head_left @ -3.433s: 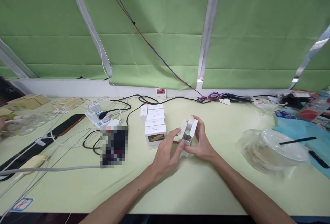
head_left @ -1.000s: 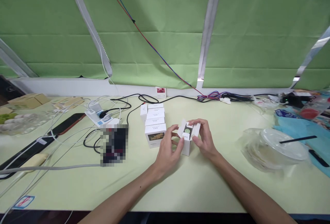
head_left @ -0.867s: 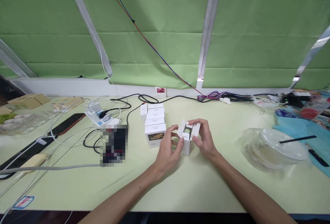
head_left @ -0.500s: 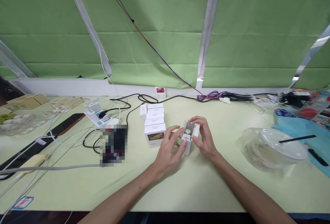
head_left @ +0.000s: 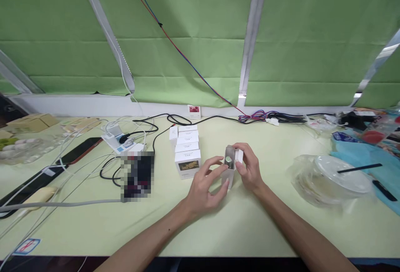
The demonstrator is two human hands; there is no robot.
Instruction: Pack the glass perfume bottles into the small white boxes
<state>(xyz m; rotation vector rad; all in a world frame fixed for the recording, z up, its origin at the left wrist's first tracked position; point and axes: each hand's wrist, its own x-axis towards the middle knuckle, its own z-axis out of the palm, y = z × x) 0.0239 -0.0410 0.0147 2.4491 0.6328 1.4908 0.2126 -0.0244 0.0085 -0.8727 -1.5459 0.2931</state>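
Observation:
A small white carton (head_left: 229, 179) stands upright on the table with its top open. Inside it sits a round green-topped item (head_left: 228, 160) that I cannot make out further. My right hand (head_left: 249, 167) grips the carton from the right, fingers behind and thumb at its top edge beside a white flap (head_left: 239, 155). At the left and front, my left hand (head_left: 204, 186) is curled against the carton, index fingertip at the opening and thumb low on the front. Left of it, several white boxes (head_left: 187, 155) stand in a row, the nearest bearing a dark picture.
A clear plastic tub (head_left: 342, 176) with a black straw on its lid stands at right in a thin bag. On the left lie a power strip (head_left: 120, 142), a pixelated dark object (head_left: 138, 177) and many cables. A small picture card (head_left: 194, 112) leans at the back.
The front flap of the carton no longer shows over the opening, so more of the inside is visible. My left fingers have shifted right, to the carton's front.

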